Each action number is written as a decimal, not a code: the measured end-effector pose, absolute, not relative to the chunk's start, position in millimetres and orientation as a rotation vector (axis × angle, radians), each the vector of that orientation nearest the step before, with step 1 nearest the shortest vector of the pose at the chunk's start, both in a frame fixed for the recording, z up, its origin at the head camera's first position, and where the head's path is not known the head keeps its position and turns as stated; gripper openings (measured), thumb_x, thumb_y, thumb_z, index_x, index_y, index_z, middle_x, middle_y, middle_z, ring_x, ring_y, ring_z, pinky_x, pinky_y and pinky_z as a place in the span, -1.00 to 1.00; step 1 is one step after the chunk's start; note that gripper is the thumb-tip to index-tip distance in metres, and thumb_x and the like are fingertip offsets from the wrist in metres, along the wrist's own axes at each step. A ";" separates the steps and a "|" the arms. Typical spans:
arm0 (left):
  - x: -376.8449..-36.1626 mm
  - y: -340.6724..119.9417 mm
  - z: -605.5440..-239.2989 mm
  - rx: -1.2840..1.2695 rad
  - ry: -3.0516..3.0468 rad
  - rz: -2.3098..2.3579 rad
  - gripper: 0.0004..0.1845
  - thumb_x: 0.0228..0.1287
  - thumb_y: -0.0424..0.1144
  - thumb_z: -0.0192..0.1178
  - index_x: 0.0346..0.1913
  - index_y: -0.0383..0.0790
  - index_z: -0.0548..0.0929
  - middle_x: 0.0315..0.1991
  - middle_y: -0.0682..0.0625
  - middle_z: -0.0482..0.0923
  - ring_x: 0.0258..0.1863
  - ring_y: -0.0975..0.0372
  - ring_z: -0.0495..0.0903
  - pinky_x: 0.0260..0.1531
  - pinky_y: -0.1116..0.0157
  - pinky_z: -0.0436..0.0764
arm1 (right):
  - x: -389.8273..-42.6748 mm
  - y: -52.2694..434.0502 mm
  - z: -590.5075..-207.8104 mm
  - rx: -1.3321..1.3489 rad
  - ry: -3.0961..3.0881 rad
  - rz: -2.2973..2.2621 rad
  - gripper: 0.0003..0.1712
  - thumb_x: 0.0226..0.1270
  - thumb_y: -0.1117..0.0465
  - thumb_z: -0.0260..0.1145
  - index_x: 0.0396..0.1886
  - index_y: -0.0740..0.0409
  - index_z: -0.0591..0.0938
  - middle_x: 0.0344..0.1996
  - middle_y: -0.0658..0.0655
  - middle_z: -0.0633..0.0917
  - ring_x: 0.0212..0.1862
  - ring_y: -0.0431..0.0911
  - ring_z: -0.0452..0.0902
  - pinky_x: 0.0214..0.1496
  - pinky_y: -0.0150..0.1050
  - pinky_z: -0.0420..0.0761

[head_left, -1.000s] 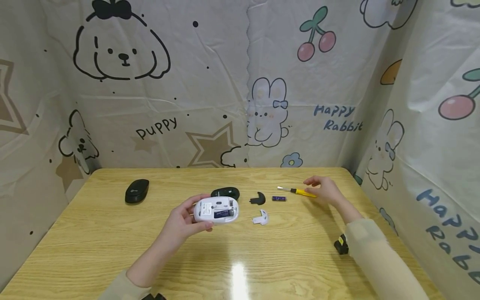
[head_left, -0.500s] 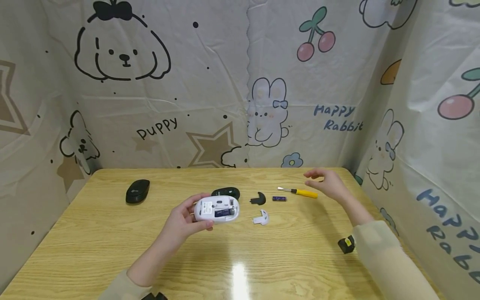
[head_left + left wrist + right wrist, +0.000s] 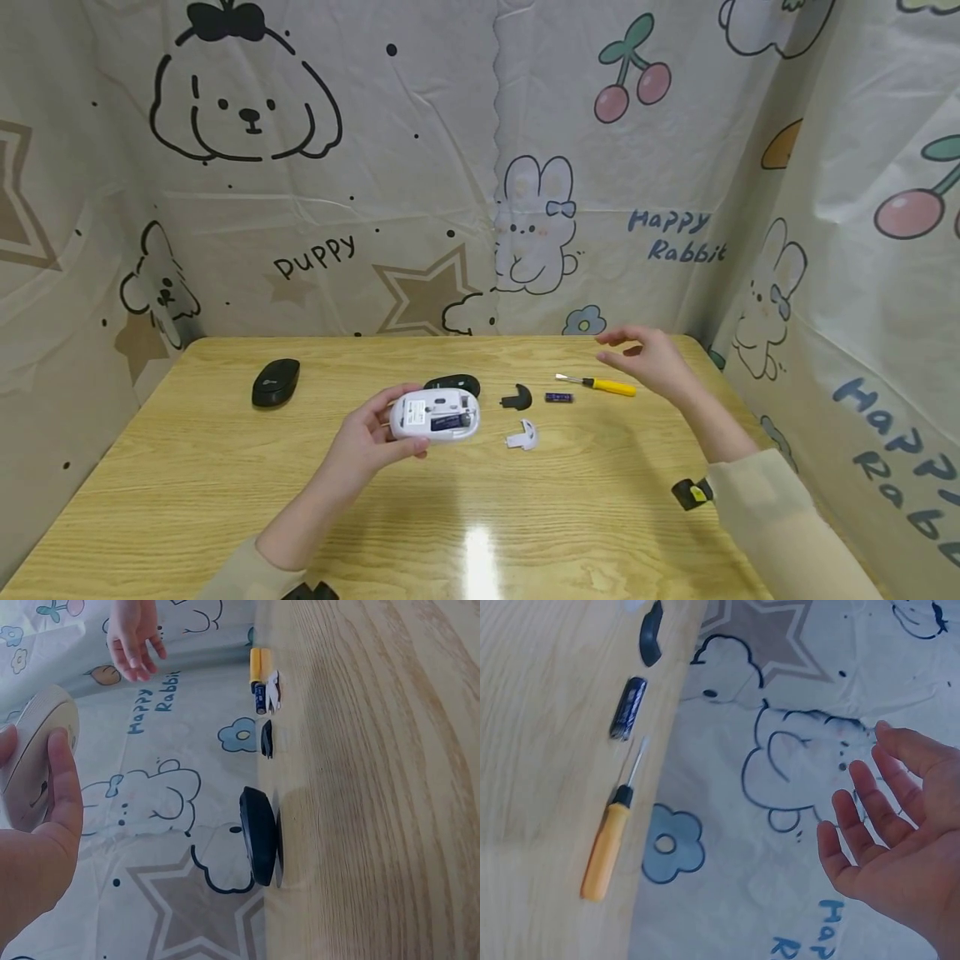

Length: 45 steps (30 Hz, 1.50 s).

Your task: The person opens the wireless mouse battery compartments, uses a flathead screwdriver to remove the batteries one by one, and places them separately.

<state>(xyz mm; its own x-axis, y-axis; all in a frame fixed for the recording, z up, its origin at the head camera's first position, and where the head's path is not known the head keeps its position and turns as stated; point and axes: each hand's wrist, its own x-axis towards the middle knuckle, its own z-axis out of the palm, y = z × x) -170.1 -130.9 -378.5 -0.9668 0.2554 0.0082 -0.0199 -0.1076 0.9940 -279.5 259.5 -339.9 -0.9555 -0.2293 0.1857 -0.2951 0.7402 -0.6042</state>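
My left hand [image 3: 367, 437] grips a white computer mouse [image 3: 411, 417] by its left end, above the table, underside facing me. Its battery compartment is uncovered, and a dark battery [image 3: 447, 422] lies inside. Fingers relaxed and holding nothing, my right hand [image 3: 651, 362] hovers over the far right of the table. Below it lies a screwdriver [image 3: 611, 387] with a yellow handle, its tip pointing left; the right wrist view shows the whole tool [image 3: 607, 847]. A loose purple-blue battery [image 3: 558, 398] is just left of the screwdriver.
A black battery cover [image 3: 517, 398] and a white one [image 3: 523, 436] lie mid-table. Behind the white mouse sits a dark mouse [image 3: 459, 383], partly hidden. Another black mouse [image 3: 275, 383] rests at far left. A patterned cloth [image 3: 420, 183] hangs behind the table.
My right hand has come away from the screwdriver's handle, rising and then shifting slightly left. The screwdriver stays on the table. My left hand and the white mouse have barely moved.
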 end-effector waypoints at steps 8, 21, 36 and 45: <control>-170.8 -130.4 -377.3 0.243 1.977 2.184 -0.25 -0.01 -0.51 0.36 0.30 -0.17 0.34 0.15 -0.26 0.38 -0.02 0.07 0.56 -0.14 0.18 0.68 | -260.3 239.9 -322.4 0.474 -2.738 1.038 -0.63 0.24 0.07 0.34 -0.03 0.17 0.62 -0.05 0.18 0.64 0.01 0.06 0.48 0.12 0.03 0.52; -171.1 -129.7 -375.6 0.268 1.964 2.185 -0.24 -0.01 -0.49 0.38 0.31 -0.18 0.33 0.15 -0.26 0.38 -0.02 0.07 0.56 -0.15 0.19 0.68 | -233.5 216.0 -306.6 0.570 -2.588 1.083 -0.67 0.21 0.05 0.37 -0.08 0.09 0.64 -0.07 0.09 0.66 -0.02 -0.01 0.51 0.05 -0.01 0.55; -172.5 -128.3 -377.2 0.289 1.966 2.185 -0.25 -0.01 -0.47 0.38 0.30 -0.19 0.33 0.14 -0.27 0.38 -0.04 0.07 0.57 -0.15 0.19 0.68 | -202.9 188.1 -293.5 0.780 -2.415 1.145 -0.71 0.12 0.26 0.43 -0.12 0.06 0.64 -0.13 -0.05 0.69 -0.06 -0.23 0.51 0.03 -0.39 0.52; -172.7 -124.9 -375.8 0.286 1.974 2.187 -0.25 -0.02 -0.46 0.40 0.30 -0.19 0.34 0.14 -0.27 0.39 -0.04 0.07 0.57 -0.15 0.19 0.68 | -191.3 173.8 -294.5 0.895 -2.371 1.184 -0.65 0.09 0.30 0.44 -0.09 0.01 0.64 -0.11 -0.07 0.68 -0.09 -0.21 0.51 -0.03 -0.36 0.55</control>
<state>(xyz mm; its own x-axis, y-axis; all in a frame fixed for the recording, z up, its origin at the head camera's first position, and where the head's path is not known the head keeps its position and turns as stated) -172.7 -124.9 -375.8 -0.9649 0.2617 0.0209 -0.0059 -0.1012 0.9948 -191.3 173.8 -294.5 -0.7424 -0.3837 0.5493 -0.6696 0.4530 -0.5886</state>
